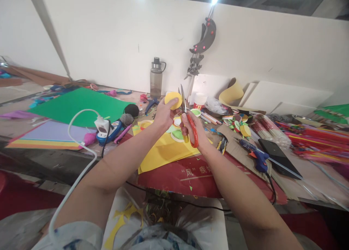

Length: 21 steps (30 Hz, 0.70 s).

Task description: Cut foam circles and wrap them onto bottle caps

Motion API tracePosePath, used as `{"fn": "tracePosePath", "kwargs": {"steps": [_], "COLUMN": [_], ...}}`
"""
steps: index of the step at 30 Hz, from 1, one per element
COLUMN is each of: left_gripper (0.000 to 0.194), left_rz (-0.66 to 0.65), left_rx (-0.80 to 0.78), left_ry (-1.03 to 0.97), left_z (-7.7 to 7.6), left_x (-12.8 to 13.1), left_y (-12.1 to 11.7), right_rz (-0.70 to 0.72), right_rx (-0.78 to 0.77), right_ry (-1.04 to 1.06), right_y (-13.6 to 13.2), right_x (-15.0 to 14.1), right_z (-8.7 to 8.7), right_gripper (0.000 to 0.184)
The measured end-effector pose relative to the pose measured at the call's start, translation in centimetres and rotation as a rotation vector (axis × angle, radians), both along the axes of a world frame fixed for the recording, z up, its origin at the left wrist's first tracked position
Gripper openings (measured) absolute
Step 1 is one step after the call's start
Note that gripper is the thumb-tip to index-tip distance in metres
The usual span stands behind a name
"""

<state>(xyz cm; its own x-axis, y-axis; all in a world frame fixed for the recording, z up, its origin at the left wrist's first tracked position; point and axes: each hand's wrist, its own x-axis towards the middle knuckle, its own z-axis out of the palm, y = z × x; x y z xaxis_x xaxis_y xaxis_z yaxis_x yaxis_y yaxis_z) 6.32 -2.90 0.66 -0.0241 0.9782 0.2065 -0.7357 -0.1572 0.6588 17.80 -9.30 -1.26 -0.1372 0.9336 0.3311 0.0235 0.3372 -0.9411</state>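
Between the thumb and fingers of my left hand (pixel 163 115) is a yellow paper circle (pixel 172 98), held up above the table. My right hand (pixel 194 128) grips a pair of scissors (pixel 194 133) with red-orange handles, blades pointing up and slightly apart. The blades stand close beside the circle's right edge; whether they touch it I cannot tell. Below both hands lie yellow sheets (pixel 158 152), with green and white paper rounds (pixel 177 135) on top. A red printed board (pixel 169 177) lies under the sheets.
A water bottle (pixel 156 79) stands by the wall. Left are a green sheet (pixel 79 106) and a power strip (pixel 109 132) with a white cable. On the right lie a glue gun (pixel 257 157), a black phone (pixel 279 158) and many coloured pipe cleaners (pixel 316 141). Yellow scraps (pixel 122 221) lie near my lap.
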Motion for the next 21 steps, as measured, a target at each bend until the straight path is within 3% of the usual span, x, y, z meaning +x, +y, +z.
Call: {"fn": "tracePosePath", "kwargs": {"steps": [21], "left_gripper": [0.03], "left_rz": [-0.004], "left_rx": [0.055], "left_ry": [0.112], "left_z": [0.0], "left_x": [-0.3], "left_y": [0.3], "right_rz": [-0.068], "right_rx": [0.118], "right_ry": [-0.09], "right_y": [1.2], "right_x": [0.5], "right_z": [-1.0], "right_gripper": [0.052]}}
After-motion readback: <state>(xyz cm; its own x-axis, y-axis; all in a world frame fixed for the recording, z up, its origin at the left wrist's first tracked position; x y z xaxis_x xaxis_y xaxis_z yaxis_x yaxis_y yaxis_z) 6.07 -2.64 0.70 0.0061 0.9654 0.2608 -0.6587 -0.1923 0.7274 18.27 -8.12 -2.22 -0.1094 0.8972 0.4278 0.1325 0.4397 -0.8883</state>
